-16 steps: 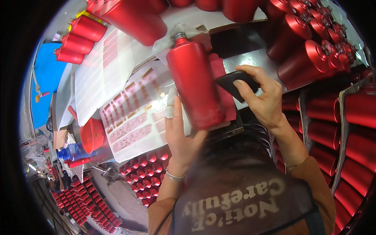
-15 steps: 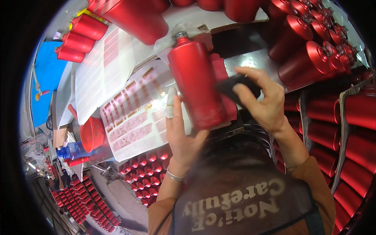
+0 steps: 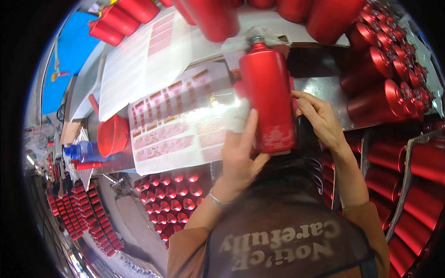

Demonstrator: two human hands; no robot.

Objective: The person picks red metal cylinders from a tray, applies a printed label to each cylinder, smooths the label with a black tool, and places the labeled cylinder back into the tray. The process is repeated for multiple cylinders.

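A glossy red bottle (image 3: 267, 92) with a metal screw neck lies on its side in front of me, neck pointing away. Near its base a pale printed pattern (image 3: 278, 136) shows on the red surface. My left hand (image 3: 241, 150) holds the bottle's left side, its thumb by the base; a white wrap (image 3: 237, 116) covers one fingertip. With curled fingers, my right hand (image 3: 321, 118) grips the right side. Below that hand is a dark shape (image 3: 306, 134); I cannot tell whether it is the black flat piece seen earlier or something else.
Left of the bottle lies a sheet of pink and gold decals (image 3: 171, 120), with white sheets (image 3: 143, 69) beyond. A red scoop-like container (image 3: 112, 135) and a blue bottle (image 3: 85, 152) stand at the left. Many red bottles (image 3: 375, 102) crowd the right, with racks (image 3: 422, 167) below them.
My right hand, which held a black flat piece above the bottle, has come down to its right side. The bottle lies straighter, and a pale pattern now shows near its base. The view has shifted.
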